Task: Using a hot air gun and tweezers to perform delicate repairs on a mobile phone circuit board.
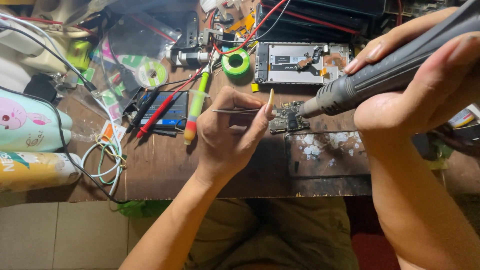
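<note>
Because the one small circuit board (287, 119) lying bare on the worktop (165, 165) looks thin, light and fragile, edges are the safe hold. Left hand (230, 135), grip pinched on one pair of tweezers (235, 111), steadies it; right hand (425, 85), grip wrapped around one grey hot-air wand (360, 85), aims at it. Beyond: one opened phone frame (300, 62), one green solder reel (235, 63).

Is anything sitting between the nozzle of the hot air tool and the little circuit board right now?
Nothing visible does. The right hand aims the grey tool so its nozzle tip sits right at the small circuit board on the wooden bench. The left hand brings tweezers in from the opposite side, not across the nozzle.
</note>
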